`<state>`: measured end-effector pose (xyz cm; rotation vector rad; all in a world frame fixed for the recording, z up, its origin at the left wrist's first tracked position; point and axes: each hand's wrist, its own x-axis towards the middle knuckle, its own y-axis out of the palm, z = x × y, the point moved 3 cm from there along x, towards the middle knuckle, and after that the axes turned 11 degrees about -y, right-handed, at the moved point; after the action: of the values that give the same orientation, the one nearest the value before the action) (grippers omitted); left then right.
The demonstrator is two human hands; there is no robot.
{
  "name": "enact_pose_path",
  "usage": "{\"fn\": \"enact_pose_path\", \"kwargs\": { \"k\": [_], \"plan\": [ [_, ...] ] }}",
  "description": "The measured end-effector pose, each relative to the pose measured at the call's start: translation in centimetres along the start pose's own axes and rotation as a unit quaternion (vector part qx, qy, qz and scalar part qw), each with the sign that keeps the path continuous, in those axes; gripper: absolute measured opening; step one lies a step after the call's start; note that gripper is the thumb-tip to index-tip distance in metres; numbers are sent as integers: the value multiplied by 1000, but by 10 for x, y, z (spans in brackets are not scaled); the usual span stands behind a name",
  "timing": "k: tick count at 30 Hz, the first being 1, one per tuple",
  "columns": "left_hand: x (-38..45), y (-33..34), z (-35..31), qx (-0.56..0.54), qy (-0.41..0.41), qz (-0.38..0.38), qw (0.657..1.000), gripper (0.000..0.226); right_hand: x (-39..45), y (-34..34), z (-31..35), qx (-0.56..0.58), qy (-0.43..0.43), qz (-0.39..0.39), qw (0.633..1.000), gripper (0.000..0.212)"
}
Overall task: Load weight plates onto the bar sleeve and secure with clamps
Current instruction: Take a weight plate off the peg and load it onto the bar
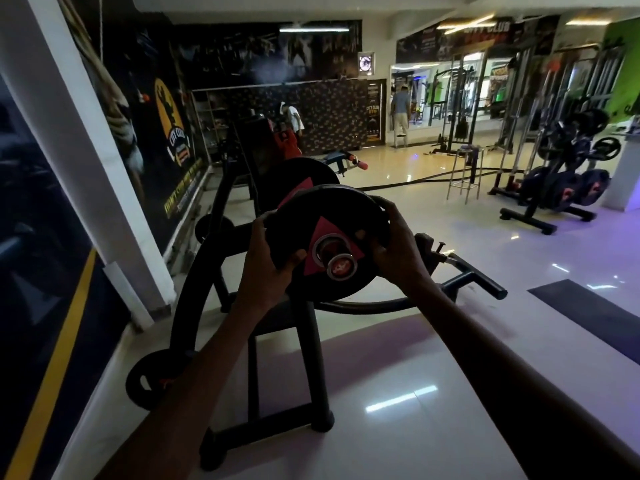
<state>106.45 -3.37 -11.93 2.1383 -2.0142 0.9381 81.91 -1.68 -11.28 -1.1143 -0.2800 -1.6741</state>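
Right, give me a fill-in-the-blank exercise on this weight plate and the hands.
1. The weight plate is gripped by ____ hands: the left hand and the right hand.
2. The triangle printed on the plate is ____.
3. The bar sleeve pokes through the plate's ____ hole.
4. Behind it sits a second, ____ plate.

Missing words: both; red; centre; larger

Both bare arms reach forward, the left hand [268,252] and right hand [398,242] gripping opposite edges of the weight plate [332,216], fingers [381,206] curled over its rim.
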Motion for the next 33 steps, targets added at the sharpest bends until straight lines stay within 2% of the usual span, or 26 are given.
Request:
{"fn": "enact_pose_path", "kwargs": {
  "k": [4,11,17,21,26,33],
  "plan": [
    [25,7,18,44,17,-47,998,99,31,19,-26,-14,-6,9,1000,67],
    [85,15,40,152,-1,-117,981,98,81,61,-80,-7,8,43,999,73],
    [143,22,66,198,-21,-139,970,99,120,91,-115,20,21,51,998,76],
    [176,27,84,177,-61,-128,974,96,142,109,-139,27,23,57,998,80],
    [194,34,96,108,-40,-126,985,90,153,114,-154,37,5,57,998,75],
    [191,29,86,112,-62,-113,985,90,157,113,-154,49,13,70,996,74]
  ]
}}
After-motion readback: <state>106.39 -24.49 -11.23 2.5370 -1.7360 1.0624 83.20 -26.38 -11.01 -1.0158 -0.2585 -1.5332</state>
